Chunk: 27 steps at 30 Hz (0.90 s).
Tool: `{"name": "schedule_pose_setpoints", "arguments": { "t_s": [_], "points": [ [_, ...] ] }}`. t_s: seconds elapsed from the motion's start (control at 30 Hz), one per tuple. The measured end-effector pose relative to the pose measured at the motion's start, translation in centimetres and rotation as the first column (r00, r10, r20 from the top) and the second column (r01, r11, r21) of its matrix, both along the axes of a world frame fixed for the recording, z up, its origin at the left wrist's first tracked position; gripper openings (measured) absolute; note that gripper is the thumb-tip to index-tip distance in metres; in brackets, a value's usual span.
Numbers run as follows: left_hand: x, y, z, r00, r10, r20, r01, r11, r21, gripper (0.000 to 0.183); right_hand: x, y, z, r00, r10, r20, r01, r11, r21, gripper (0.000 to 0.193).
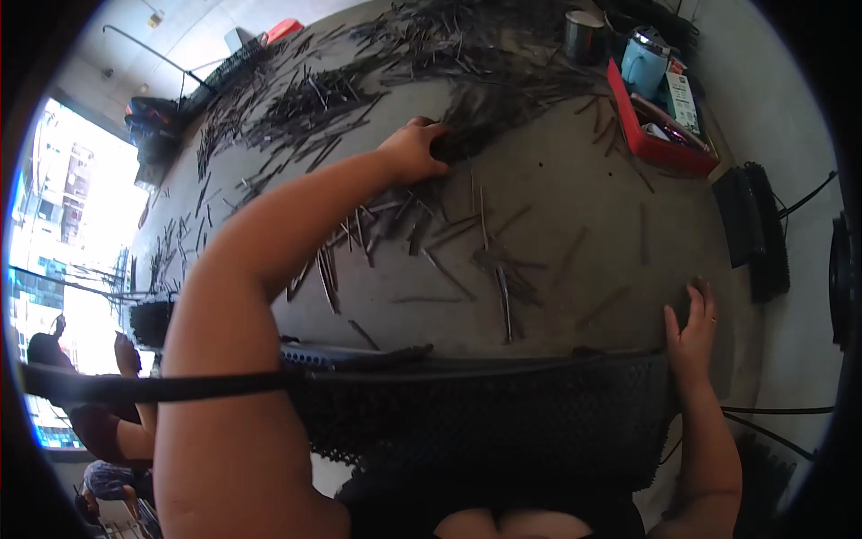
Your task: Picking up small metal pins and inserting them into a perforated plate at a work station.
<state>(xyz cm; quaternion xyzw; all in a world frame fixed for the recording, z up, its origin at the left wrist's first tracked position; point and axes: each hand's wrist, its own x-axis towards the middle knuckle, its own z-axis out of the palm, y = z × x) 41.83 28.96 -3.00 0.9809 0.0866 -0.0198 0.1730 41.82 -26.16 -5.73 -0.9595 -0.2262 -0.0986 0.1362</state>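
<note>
Long thin dark strips, looking like dry sticks or pods, lie scattered over the grey table (611, 207). My left hand (417, 153) reaches far across it, with thumb and fingers curved around the near edge of a motion-blurred heap of dark strips (494, 112). What lies deep in the grip is partly hidden. A looser group of strips (503, 287) rests nearer to me. My right hand (694, 332) is open at the table's right side, fingers spread and holding nothing. Beside its wrist is the end of a black perforated basket (503, 413), which stands along the near edge.
At the far right, a red tray (664, 162) holds a light blue mug (645, 65) and a small carton (682, 103). A dark can (584, 38) stands nearby. Black brush-like pieces (759, 229) are by the right wall. Another person (99, 413) sits at the left.
</note>
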Motion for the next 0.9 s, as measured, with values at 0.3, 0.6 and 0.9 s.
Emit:
{"name": "schedule_pose_setpoints", "arguments": {
  "t_s": [0.3, 0.6, 0.9],
  "points": [
    [-7.8, -2.7, 3.6, 0.951, -0.309, 0.001, 0.307, 0.944, -0.124, 0.095, 0.1, 0.5, 0.5, 0.994, -0.032, 0.109, 0.016, 0.990, 0.142, 0.057],
    [-4.3, -6.2, 3.6, 0.894, 0.068, -0.442, 0.035, 0.975, 0.221, 0.124, 0.3, -0.4, 0.1, 1.000, -0.031, 0.000, 0.031, 0.995, 0.092, 0.064],
    [1.9, -9.6, 3.5, 0.946, 0.037, -0.323, -0.040, 0.999, -0.004, 0.143, 0.5, 0.1, 0.2, 0.996, -0.016, 0.083, 0.007, 0.994, 0.108, 0.067]
  ]
}}
